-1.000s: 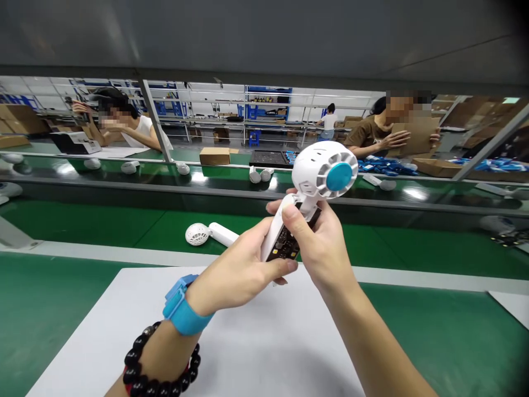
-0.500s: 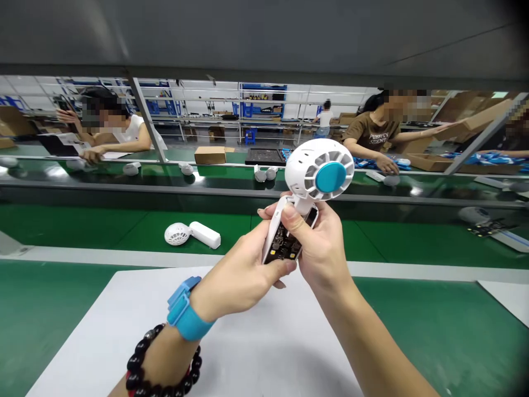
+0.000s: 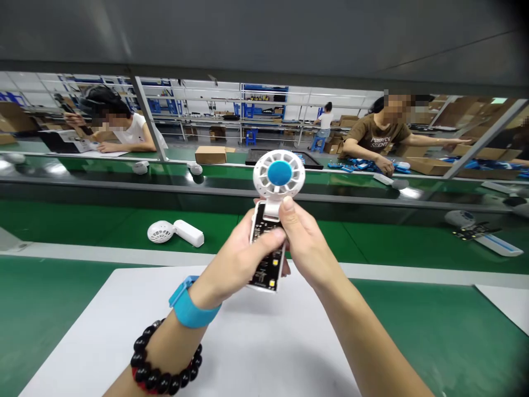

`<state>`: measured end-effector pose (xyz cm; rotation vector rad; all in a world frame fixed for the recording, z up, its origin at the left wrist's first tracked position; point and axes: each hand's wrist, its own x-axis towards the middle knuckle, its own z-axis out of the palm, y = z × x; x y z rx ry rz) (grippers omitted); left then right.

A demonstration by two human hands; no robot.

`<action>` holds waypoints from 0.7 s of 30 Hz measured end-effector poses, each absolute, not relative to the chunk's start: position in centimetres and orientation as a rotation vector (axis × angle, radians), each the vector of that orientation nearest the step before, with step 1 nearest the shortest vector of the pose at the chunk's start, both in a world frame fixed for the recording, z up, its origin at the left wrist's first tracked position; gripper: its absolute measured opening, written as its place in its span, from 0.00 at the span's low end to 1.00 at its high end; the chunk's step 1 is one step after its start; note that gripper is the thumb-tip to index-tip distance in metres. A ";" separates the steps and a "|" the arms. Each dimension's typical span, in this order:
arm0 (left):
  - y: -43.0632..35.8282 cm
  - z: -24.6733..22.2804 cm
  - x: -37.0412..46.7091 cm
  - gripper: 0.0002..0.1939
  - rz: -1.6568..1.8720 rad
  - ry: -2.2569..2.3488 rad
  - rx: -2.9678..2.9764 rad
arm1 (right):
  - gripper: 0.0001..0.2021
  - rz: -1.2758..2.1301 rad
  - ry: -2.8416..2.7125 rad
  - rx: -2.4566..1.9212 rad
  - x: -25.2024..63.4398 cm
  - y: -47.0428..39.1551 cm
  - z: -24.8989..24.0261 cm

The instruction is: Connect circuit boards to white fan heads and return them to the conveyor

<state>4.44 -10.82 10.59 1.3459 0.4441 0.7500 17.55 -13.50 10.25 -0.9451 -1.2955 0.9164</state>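
Both my hands hold a white handheld fan point(image 3: 298, 164) upright above the white sheet point(image 3: 264, 342). Its round head has a blue centre, and a black circuit board point(image 3: 268, 270) shows in the open handle below. My left hand point(image 3: 233, 259) is closed around the handle's left side, its thumb lying across the board. My right hand point(image 3: 308, 237) grips the right side, with its thumb near the neck joint. The fingers behind the handle are mostly hidden. A blue wrist strap point(image 3: 197, 306) and a black bead bracelet point(image 3: 159, 380) sit on my left wrist.
Another white fan point(image 3: 188, 232) lies on the green surface to the left. At right lies a fan with a circuit board point(image 3: 475, 230) across it. Beyond runs a dark conveyor point(image 3: 231, 181) carrying several fan parts. Two co-workers sit behind it, near a cardboard box point(image 3: 210, 155).
The fan has shifted left and slightly down, and its head now faces me more squarely. More of the circuit board shows. My left thumb has moved up the board.
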 end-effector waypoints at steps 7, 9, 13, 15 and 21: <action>-10.0 10.8 4.0 0.19 1.143 0.613 1.372 | 0.26 0.749 -1.565 -0.983 16.3 -13.7 9.4; -9.8 10.8 3.9 0.17 1.227 0.626 1.441 | 0.26 0.696 -1.590 -0.976 16.0 -13.7 9.2; -9.7 10.6 3.8 0.14 1.337 0.612 1.540 | 0.24 0.567 -1.574 -0.971 15.5 -13.9 8.8; -9.7 10.5 3.9 0.13 1.361 0.611 1.546 | 0.24 0.518 -1.570 -0.983 15.4 -13.9 8.6; -9.9 10.3 4.3 0.11 1.409 0.627 1.556 | 0.22 0.389 -1.498 -0.962 14.8 -13.5 7.9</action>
